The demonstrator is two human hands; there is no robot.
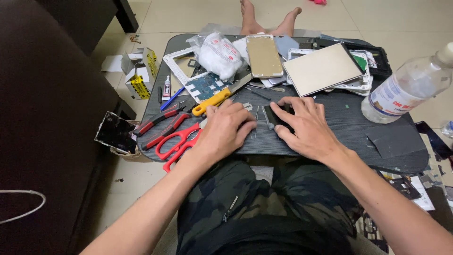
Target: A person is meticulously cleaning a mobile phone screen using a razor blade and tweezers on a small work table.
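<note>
A small dark part (278, 115) is pinched in the right hand's (306, 127) grip on the tabletop (349, 123). The left hand (224, 132) is laid flat, its grip loose, beside red scissors (177, 141).

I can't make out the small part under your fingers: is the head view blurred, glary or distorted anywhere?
Head view: centre sharp, light even; the left hand and right hand cover the small dark part, which merges with the dark tray; mild glare on the plastic bottle; wide-angle bending at the edges.

Small dark flat part (278, 114) is lying on the dark tray; a thin metal strip (267, 118) is lying touching its left edge, roughly upright in frame.
</note>
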